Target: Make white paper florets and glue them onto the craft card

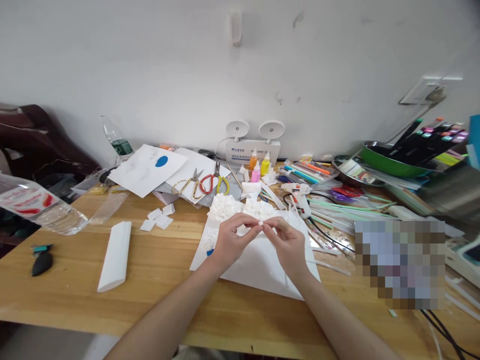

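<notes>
My left hand (234,239) and my right hand (287,244) meet above a white sheet of paper (258,280). Between the fingertips of both is a small white piece (261,223), pinched from either side; its material is too small to make out. Just beyond the fingers lie heaps of small white bits (224,206), partly hidden by my hands. A blue spot (210,252) shows at the sheet's left side, beside my left wrist.
Scissors (189,182), red-and-yellow-handled cutters (215,181), paint bottles (255,172) and a glue gun (300,197) lie behind the sheet. At left are a folded white paper piece (115,255), small white squares (159,217) and a water bottle (41,205). Thin strips (337,215) clutter the right.
</notes>
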Available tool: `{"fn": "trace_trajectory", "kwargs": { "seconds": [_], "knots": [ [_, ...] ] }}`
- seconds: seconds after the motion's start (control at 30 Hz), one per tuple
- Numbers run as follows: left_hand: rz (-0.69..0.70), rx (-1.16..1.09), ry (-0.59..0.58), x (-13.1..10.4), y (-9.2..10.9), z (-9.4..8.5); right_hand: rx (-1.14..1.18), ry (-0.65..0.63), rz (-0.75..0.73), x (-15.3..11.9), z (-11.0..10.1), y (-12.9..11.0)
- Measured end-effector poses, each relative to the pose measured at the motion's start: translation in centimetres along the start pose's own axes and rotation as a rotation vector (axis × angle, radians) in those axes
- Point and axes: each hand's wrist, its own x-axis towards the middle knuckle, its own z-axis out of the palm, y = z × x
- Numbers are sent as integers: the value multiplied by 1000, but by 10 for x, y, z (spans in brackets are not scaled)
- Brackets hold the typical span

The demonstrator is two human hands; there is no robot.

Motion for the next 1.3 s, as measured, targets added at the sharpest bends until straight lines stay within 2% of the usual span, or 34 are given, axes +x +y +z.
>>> {"fn": "trace_trajectory", "kwargs": {
  "seconds": [0.17, 0.27, 0.33, 0.4, 0.43, 0.5, 0.63, 0.77, 0.93, 1.07, 1.23, 1.3],
  "knots": [
    [-19, 11, -8, 1, -1, -2, -30, -17, -19, 0, 0, -2],
    [-47, 1, -12, 1, 0, -2, -73, -45, -88, 7, -10, -3],
    [-73, -17, -16, 2, 0, -2, -146, 76, -136, 17, -23, 0],
    [-92, -32, -18, 2, 0, -2, -313, 304, -140, 29, -39, 9],
    [-99, -36, -19, 2, 0, -1, -449, 394, -123, 35, -47, 15],
    [-110, -39, -22, 2, -1, -1, -742, 417, -82, 47, -61, 28],
    [-109, -37, -26, 2, -3, -3, -896, 477, -41, 62, -76, 51],
    [-92, -32, -8, 3, -2, -6, -1078, 398, 188, 74, -82, 61],
    [-90, -55, 10, 4, 2, -9, -1038, 311, 223, 90, -87, 61],
    [-118, -90, 21, 4, 3, -11, -941, 338, 153, 93, -90, 49],
    [-232, -233, 54, 7, 2, -13, -695, 339, 56, 83, -97, 19],
    [-302, -315, 80, 8, -1, -13, -475, 334, 47, 77, -97, 10]
  ]
}}
